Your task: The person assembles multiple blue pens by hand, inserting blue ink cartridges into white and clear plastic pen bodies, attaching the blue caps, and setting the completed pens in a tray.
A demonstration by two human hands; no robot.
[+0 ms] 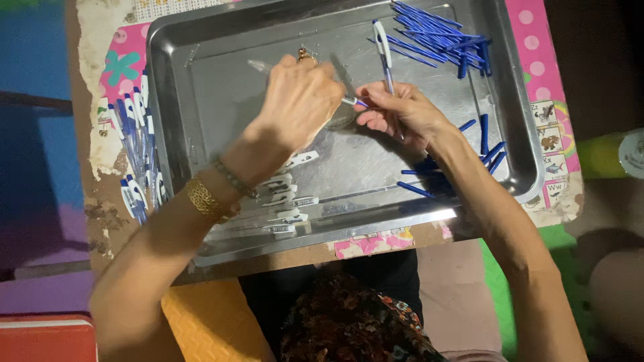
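Over a metal tray [176,80] on a low, worn table, the left hand [298,100] is closed around a clear pen barrel [260,66], whose far end pokes out past the knuckles. The right hand [399,110] pinches a thin blue refill at the barrel's mouth [353,102] and also holds a white-and-blue pen [384,50] that stands up between its fingers. The two hands meet near the middle of the tray, so the step in hand looks like fitting a refill into a barrel. As a judgement of progress, the work seems partly through. A pile of finished pens [136,147] lies on the table just left of the tray, which suggests a good number are done. A good deal remains: a heap of blue refills [436,33] sits in the tray's far right corner, a few blue caps [488,144] lie scattered near the right wrist, and a row of clear barrels with white clips [288,194] waits under the left forearm.
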